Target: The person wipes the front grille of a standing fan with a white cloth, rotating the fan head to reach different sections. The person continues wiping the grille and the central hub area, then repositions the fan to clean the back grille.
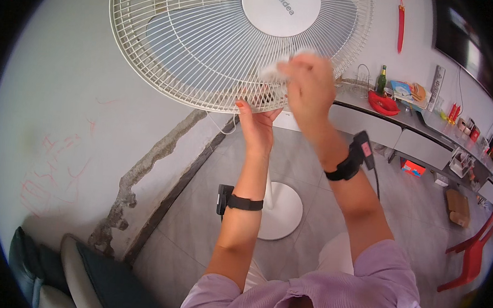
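A white Midea pedestal fan fills the top of the view, its wire grille point(201, 63) facing me over pale blue blades. My left hand point(258, 125) grips the bottom rim of the grille, thumb in front and fingers behind. My right hand point(310, 86), slightly blurred, pinches a white cloth or tissue point(274, 69) against the lower right front of the grille. Below, the fan's round white base point(283, 214) stands on the tiled floor, partly behind my left forearm. Both wrists wear black straps with small devices.
A long low cabinet point(365, 122) along the right wall bears a green bottle point(381, 79), a red lip-shaped dish point(383, 104) and several small items. A red plastic chair point(471, 258) stands at the right. Dark cushions point(98, 276) lie lower left, beside a wall with chipped plaster.
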The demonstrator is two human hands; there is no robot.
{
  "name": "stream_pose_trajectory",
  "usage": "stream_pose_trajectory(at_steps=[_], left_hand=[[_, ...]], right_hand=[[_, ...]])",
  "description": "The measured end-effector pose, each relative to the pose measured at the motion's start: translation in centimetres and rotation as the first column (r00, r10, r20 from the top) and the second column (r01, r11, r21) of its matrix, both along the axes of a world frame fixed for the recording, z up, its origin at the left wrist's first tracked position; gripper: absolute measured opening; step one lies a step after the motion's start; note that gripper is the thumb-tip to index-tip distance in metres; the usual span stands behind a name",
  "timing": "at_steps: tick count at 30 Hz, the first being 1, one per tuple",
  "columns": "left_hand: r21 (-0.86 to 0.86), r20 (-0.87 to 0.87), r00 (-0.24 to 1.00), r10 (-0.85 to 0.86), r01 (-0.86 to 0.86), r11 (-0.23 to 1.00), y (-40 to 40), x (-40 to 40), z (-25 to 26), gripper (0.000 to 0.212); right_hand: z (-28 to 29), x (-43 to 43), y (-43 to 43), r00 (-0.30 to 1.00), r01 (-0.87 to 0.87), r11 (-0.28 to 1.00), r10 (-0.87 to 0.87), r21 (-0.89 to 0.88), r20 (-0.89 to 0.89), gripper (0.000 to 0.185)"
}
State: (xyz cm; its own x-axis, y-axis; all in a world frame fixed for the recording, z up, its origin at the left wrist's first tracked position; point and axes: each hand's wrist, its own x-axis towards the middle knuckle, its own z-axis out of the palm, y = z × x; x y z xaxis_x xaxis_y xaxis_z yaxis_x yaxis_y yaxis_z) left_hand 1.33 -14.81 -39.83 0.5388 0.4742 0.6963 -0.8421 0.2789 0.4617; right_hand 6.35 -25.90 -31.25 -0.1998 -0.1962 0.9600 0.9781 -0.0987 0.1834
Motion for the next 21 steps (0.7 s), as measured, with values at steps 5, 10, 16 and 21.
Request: stream_pose_trajectory(at_steps=[5,10,16,21], left_hand=[[-0.06,-0.037,0.996,0.081,-0.083,0.995,0.5,0.6,-0.2,0.081],[-0.063,-0.043,0.999,0.028,-0.031,0.998,1.0,0.7,-0.9,0.079],[-0.055,0.006,1.0,0.008,-0.008,0.998,1.1,1.0,-0.4,0.086],[0.023,-0.001,0.997,0.071,-0.071,0.997,0.7,0.7,-0.3,0.093]], right_hand=[[-9.0,2.3,2.2,0.997,-0.053,0.973,0.038,-0.226,-0.068,0.014],[-9.1,1.7,1.1,0.992,-0.107,0.968,0.09,-0.228,-0.085,0.014],[-0.1,-0.2,-1.1,1.0,-0.019,0.997,0.017,-0.07,-0.024,0.027],[7.9,0.1,-0.7,0.99,0.054,0.988,-0.073,0.148,0.123,0.034]])
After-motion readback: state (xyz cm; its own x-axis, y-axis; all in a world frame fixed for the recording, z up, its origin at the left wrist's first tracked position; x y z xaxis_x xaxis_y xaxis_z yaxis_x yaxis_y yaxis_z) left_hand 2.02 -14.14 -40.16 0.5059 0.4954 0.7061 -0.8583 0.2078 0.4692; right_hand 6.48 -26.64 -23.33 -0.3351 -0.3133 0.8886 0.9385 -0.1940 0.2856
